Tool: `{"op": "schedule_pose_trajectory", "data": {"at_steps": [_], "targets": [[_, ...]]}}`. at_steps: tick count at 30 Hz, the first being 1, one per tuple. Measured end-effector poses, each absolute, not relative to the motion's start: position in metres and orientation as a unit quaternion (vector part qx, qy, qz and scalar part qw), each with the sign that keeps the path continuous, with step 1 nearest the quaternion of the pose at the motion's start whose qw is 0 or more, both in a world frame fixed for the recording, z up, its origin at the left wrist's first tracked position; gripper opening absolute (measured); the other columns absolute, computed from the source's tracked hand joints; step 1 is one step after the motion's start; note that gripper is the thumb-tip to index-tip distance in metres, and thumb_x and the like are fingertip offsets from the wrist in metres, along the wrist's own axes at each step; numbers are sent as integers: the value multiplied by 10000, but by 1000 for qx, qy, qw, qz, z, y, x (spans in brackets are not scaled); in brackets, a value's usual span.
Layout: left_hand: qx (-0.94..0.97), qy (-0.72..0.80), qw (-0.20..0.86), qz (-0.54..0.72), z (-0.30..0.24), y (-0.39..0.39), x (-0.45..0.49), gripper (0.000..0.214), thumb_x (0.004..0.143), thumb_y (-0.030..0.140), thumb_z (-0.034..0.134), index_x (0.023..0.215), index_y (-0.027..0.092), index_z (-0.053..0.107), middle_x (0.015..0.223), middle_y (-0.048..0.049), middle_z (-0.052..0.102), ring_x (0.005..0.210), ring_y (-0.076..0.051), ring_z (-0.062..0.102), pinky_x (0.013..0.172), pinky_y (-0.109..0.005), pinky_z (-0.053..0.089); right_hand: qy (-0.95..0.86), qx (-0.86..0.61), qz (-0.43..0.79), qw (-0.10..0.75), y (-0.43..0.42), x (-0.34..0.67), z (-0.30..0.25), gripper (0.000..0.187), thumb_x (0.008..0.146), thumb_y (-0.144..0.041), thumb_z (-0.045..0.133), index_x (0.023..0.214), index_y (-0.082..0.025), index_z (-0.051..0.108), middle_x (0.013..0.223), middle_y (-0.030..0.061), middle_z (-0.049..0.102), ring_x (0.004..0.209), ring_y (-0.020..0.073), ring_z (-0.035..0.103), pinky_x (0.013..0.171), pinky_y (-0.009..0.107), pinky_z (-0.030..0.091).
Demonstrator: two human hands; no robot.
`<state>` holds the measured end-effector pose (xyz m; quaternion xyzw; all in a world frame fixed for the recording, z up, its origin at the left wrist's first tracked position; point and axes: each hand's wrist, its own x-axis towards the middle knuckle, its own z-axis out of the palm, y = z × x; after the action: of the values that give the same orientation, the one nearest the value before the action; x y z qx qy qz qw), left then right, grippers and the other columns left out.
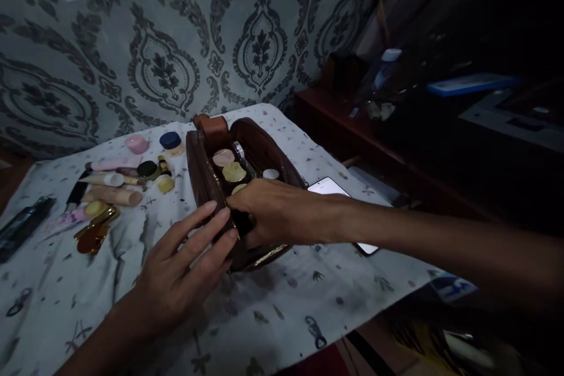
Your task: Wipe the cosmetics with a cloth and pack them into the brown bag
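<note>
A brown zip-up toiletry bag (200, 179) stands unzipped on the cloth-covered table. Inside it are several round-lidded containers, among them a pinkish lid (223, 157), a yellowish lid (234, 172) and a white lid (270, 174). My right hand (268, 208) reaches down into the near end of the bag. Its fingertips are hidden, so I cannot see what they touch. With fingers stretched out, my left hand (185, 264) rests against the bag's near left side by the zip. A lit phone (328, 186) lies right of the bag, partly behind my right forearm.
Left of the bag lie several cosmetics: a pink jar (136, 143), a blue-lidded jar (171, 143), a beige tube (112, 194) and an amber compact (92, 238). Patterned wallpaper (259, 47) rises behind the table (308, 299). A dark red surface (326, 108) holds clutter at right.
</note>
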<state>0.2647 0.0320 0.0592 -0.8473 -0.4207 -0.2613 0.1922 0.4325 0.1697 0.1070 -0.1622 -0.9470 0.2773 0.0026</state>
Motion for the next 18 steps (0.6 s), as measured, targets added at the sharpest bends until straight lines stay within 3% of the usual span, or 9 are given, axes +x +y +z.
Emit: {"op": "schedule_pose_trajectory", "data": {"at_steps": [5,11,16,18], "targets": [[-844,-429,187,-261,58,32,266,410,861,99,629,1263,104,551,1296,-167,629,1365,-309,451,1044,-451,517,-962,-145,215,-84,166,421,105,31,697,-108,711,722,-120,699,642,26,654,543,129,549,467,234,301],[-846,-432,174,-260,58,32,267,431,870,98,612,1294,124,541,1332,-163,609,1357,-313,461,1045,-457,511,-978,-80,149,-123,161,414,94,97,754,-49,642,733,-96,724,688,84,701,594,168,593,515,267,333],[-849,-431,181,-248,58,30,264,396,866,94,617,1258,104,556,1338,-175,599,1369,-317,444,1054,-455,504,-971,-72,203,-100,166,414,90,218,652,40,654,539,-144,635,499,-17,576,457,100,456,475,247,305],[-849,-433,181,-244,57,29,263,411,873,99,604,1279,119,544,1354,-167,589,1376,-313,436,1055,-461,502,-956,-114,268,-36,167,415,88,303,585,64,658,430,-172,548,407,-69,465,398,71,376,443,228,296]]}}
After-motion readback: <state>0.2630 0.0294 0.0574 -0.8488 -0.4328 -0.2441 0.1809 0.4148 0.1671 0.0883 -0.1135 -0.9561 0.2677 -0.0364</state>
